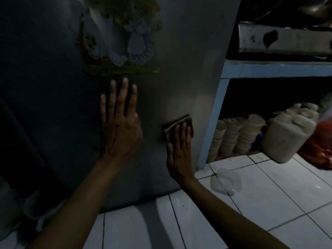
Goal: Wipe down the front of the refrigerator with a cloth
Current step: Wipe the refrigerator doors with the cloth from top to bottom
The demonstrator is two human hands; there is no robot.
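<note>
A: Where is the cloth [177, 124]?

B: Low on the refrigerator [188, 69] front, near its right edge. It is folded into a small pad, flat against the grey door. Its long axis runs slantwise, lower left to upper right, with the upper right corner pointing toward the door's edge.

A: And the hands?

B: The right hand [179, 151] lies flat over the cloth, fingers straight and close together, pointing up the door and pressing the pad to the metal. The cloth's top and left edges show past the fingertips. The left hand [121, 123] is spread flat on the door just left of it, fingers straight and slightly apart, pointing up, with the tips just below a worn sticker [122, 38]. It holds nothing.

A: What stands around?

B: A blue shelf frame [213, 121] stands just beside the refrigerator on the right. Under it are pale plastic jugs [285, 139] and stacked cups [239, 135]. A clear plastic container [226, 180] lies on the white tiled floor [269, 203] near the refrigerator's lower right corner.
</note>
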